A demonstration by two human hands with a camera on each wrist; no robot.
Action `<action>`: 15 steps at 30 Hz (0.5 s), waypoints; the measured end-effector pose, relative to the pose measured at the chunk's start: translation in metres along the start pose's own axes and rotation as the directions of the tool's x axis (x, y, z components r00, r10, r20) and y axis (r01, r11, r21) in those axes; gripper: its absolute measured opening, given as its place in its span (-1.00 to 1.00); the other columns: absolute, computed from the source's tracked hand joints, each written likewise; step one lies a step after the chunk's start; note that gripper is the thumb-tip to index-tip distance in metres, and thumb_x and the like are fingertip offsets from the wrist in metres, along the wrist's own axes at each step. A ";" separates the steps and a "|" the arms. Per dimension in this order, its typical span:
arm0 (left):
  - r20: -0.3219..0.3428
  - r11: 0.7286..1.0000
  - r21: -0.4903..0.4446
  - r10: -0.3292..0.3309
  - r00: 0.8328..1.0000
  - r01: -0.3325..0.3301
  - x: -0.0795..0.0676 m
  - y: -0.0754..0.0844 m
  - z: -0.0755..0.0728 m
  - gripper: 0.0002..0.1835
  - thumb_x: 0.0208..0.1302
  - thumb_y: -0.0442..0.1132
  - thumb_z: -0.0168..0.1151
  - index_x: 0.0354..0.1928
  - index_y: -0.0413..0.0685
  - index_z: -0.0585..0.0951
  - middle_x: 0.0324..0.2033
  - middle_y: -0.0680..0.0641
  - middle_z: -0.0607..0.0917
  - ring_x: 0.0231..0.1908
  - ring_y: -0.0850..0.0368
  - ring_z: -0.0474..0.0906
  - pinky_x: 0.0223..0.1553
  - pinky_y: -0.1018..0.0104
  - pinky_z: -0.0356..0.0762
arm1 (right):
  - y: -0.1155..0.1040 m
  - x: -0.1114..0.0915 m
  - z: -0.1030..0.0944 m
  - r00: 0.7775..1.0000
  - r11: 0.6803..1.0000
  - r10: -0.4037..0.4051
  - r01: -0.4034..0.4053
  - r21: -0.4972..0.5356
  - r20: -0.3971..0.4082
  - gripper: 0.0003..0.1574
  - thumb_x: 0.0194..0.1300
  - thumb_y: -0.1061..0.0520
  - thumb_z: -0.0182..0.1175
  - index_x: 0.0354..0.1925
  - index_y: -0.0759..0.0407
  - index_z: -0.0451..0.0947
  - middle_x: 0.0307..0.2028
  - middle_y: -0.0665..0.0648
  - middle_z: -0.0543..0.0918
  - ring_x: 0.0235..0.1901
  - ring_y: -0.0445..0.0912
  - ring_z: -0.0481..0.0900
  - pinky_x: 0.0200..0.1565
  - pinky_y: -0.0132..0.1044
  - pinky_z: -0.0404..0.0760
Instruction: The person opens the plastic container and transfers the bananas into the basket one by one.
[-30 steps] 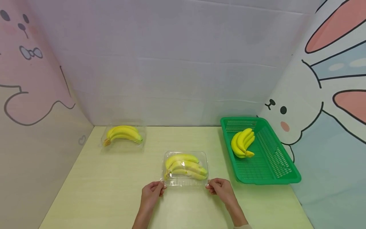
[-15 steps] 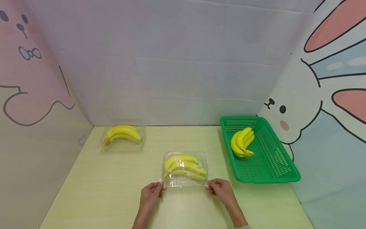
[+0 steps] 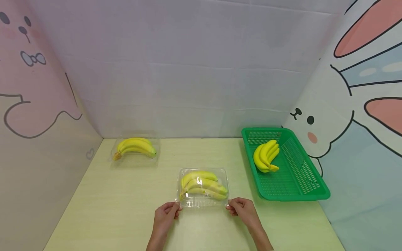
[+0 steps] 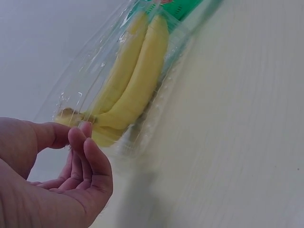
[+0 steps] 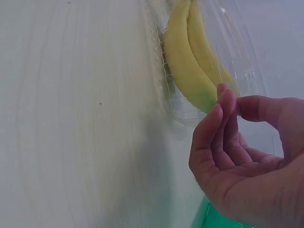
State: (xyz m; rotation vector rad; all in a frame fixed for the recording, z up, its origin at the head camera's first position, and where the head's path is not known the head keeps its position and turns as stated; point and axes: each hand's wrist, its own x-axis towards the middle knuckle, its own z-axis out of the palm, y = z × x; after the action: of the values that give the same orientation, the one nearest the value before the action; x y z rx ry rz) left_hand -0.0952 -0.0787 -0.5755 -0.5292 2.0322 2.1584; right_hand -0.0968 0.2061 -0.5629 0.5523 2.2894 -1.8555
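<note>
A clear plastic clamshell box [image 3: 201,202] with its lid down holds a bunch of yellow bananas [image 3: 204,184] at the middle of the table. My left hand [image 3: 165,215] pinches the box's near left corner between thumb and fingertips. At the near right corner, my right hand [image 3: 244,211] pinches the rim the same way. Both wrist views show the thumb meeting the fingers at the plastic edge, with the bananas [image 4: 137,76] seen through the clear wall. The stem end lies toward my left hand, and the greenish tips [image 5: 204,100] toward my right.
A green plastic basket [image 3: 295,197] stands at the right with another banana bunch [image 3: 266,157] inside. At the back left, a second clear box [image 3: 153,143] holds bananas [image 3: 135,146]. Fabric walls border the pale table [image 3: 116,209] at the back and sides.
The box and both hands have shifted slightly toward me over the last half second. The grip at both corners stays the same. The basket and the far box have not moved.
</note>
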 end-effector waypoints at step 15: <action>-0.054 0.996 0.084 0.029 0.998 -0.024 -0.005 0.003 -0.002 -0.65 0.39 -0.23 0.35 0.01 -0.40 0.59 -0.32 -0.19 0.78 -0.40 0.10 0.67 -0.37 0.37 0.67 | -0.004 -0.009 -0.002 0.997 0.997 -0.076 0.076 -0.028 -0.022 -0.70 0.42 0.20 0.31 -0.03 0.43 0.57 -0.29 0.20 0.73 -0.34 -0.01 0.71 -0.26 -0.24 0.74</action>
State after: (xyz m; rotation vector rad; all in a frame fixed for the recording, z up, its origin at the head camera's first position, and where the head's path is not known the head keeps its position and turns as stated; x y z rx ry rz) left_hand -0.0914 -0.0800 -0.5715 -0.5602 2.1586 2.0853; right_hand -0.0901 0.2056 -0.5562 0.4924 2.3786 -1.8582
